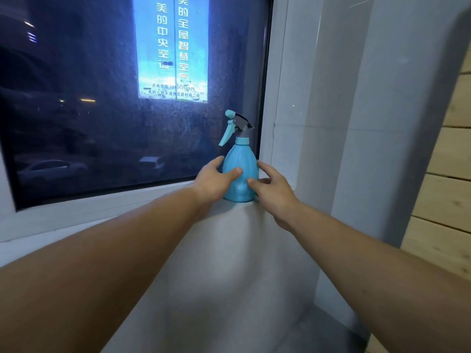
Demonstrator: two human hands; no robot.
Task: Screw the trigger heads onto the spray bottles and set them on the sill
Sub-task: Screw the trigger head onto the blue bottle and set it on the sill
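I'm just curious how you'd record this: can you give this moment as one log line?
spray bottle: upright on sill, trigger head on | left hand: on bottle's side | right hand: fingers touching bottle | step: setting down

the spray bottle (239, 171) looks like smooth blue plastic with a soft sheen, its trigger head (235, 126) grey and blue plastic. the sill (229, 250) is pale, matt, smooth. wall planks (451, 174) look like bare wood.

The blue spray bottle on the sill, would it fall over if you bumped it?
Probably not from a soft nudge: the spray bottle stands upright on a wide, flat bottom on the sill. A knock up high on the trigger head might tip it. Its smooth sides look a bit slippery.
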